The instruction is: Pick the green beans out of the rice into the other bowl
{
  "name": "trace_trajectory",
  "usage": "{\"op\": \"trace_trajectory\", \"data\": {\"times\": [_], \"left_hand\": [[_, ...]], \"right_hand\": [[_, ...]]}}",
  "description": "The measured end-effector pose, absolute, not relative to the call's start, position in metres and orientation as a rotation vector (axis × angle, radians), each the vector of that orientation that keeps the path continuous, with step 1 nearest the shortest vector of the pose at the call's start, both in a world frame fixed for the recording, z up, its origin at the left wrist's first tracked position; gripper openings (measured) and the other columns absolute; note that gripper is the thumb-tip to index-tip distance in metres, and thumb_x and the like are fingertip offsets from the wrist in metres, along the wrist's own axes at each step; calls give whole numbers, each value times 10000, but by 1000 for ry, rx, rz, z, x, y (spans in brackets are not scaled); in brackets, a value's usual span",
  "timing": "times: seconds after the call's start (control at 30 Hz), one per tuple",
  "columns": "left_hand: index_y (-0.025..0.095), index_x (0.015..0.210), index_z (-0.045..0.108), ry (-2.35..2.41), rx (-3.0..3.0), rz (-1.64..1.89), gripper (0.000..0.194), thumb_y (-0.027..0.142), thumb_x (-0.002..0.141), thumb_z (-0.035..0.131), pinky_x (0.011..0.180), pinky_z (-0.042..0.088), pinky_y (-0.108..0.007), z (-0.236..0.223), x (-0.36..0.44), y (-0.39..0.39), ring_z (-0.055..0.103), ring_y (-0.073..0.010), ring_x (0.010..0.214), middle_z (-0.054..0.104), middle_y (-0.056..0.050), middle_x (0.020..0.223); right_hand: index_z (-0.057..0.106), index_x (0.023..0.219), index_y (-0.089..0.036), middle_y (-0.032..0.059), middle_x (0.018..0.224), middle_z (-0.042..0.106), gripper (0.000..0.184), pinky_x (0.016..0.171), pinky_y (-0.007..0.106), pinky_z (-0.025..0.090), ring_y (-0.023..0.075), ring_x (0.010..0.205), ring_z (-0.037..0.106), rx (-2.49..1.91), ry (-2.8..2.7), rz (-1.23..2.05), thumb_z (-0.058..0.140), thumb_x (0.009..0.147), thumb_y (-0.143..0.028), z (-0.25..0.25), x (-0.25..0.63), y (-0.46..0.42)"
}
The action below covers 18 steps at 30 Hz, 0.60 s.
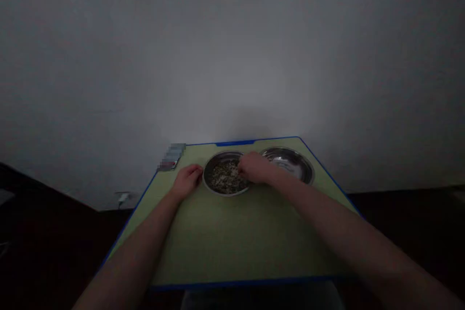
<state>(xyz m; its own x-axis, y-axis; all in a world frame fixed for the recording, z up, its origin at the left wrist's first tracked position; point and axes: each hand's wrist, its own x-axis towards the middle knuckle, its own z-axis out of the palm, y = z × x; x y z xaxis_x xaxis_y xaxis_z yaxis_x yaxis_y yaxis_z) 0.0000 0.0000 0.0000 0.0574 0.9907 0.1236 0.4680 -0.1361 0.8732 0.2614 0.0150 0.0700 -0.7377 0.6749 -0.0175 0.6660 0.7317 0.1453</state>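
A metal bowl [208, 185] holds a mix of pale and dark small grains [228, 177]. Left of this bowl, my left hand [186, 181] rests on the table with its fingers curled, right by the rim; nothing shows in it. Over the bowl's right side is my right hand [252, 167], its fingers bent together in a pinch. Whatever may be between those fingertips is too small or hidden to make out. A second metal bowl [307, 164] stands to the right, partly behind my right hand and forearm; its shiny inside shows.
The pale green table [250, 237] has a blue edge and stands against a grey wall [240, 58]. A flat item, partly pixelated [170, 159], lies at the back left corner. Low on the left wall a white plug [123, 197] shows. The room is dim.
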Motion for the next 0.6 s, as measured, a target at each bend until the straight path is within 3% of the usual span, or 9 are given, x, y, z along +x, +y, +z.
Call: {"op": "trace_trajectory", "data": {"times": [0.37,0.6], "left_hand": [[174,651,561,1511,1672,1007,277,403,769,460,437,318,-215,3,5,0,423,-105,434,461,49,459],[174,627,550,1506,1714,997,288,393,785,448,446,320,-215,2,4,1,420,-104,436,456,49,452]], "right_hand": [[704,881,-108,182,926,680,267,774,344,426,263,866,624,1091,2777,180,495,765,-229,70,246,25],[700,903,-108,179,935,678,274,789,338,419,249,880,615,1059,2771,138,488,759,-204,70,245,25]]}}
